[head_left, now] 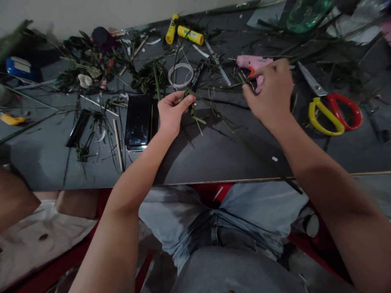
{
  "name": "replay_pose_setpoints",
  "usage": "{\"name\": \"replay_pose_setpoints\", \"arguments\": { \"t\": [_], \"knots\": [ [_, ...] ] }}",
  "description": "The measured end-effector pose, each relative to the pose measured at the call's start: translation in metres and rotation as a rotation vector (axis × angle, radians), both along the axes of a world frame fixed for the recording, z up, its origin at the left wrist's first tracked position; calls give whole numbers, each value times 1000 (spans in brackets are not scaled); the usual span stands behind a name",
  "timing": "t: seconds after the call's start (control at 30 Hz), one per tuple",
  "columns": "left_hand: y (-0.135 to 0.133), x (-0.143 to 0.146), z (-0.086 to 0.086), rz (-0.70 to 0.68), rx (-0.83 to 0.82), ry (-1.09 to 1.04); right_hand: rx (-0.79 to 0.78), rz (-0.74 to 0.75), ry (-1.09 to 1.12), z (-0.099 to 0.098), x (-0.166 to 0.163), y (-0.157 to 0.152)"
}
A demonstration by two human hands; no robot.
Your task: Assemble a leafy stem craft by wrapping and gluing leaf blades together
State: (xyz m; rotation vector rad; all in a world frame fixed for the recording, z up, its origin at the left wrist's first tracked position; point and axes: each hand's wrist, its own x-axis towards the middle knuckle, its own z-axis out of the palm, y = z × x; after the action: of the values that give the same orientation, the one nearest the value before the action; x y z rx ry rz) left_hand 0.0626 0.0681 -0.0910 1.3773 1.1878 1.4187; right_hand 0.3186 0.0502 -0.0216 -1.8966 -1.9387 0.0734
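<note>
My left hand (172,112) pinches a small bundle of green leaf strips (190,101) between thumb and fingers, above the table's middle. Thin strip ends hang from it, and a long one trails to the right. My right hand (270,91) is over a pink glue gun (255,62) with an orange trigger. Its thumb and forefinger are apart beside the gun's handle; the other fingertips are partly hidden, and I cannot tell whether they touch it. Scissors (320,91) with one red and one yellow handle lie right of that hand.
A black phone (139,121) lies left of my left hand. Behind are a tape roll (181,65), two yellow glue sticks (190,35) and leaf cuttings (149,76). A green bottle (308,16) stands at the back right. Another person's arm (15,199) is at the left.
</note>
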Motion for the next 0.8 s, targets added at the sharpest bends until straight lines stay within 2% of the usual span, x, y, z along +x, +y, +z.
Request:
{"name": "replay_pose_setpoints", "arguments": {
  "t": [0.1, 0.2, 0.4, 0.63, 0.73, 0.8],
  "knots": [
    [4, -3, -1, 15, -14, -25, -280, 260, -2, 7, -18, -18],
    [4, -1, -2, 11, -30, -39, -413, 297, -82, 9, -29, -29],
    [2, 2, -3, -3, -32, -40, -385, 198, -234, 13, -36, -41],
    [0, 4, -7, -43, -43, -36, -420, 208, -249, 14, -40, -45],
    [-2, 7, -9, -75, -43, -16, -347, 120, -137, 17, -29, -39],
    [-4, 8, -9, -92, -23, 0, -303, 72, 96, 22, -20, -30]
  ]
}}
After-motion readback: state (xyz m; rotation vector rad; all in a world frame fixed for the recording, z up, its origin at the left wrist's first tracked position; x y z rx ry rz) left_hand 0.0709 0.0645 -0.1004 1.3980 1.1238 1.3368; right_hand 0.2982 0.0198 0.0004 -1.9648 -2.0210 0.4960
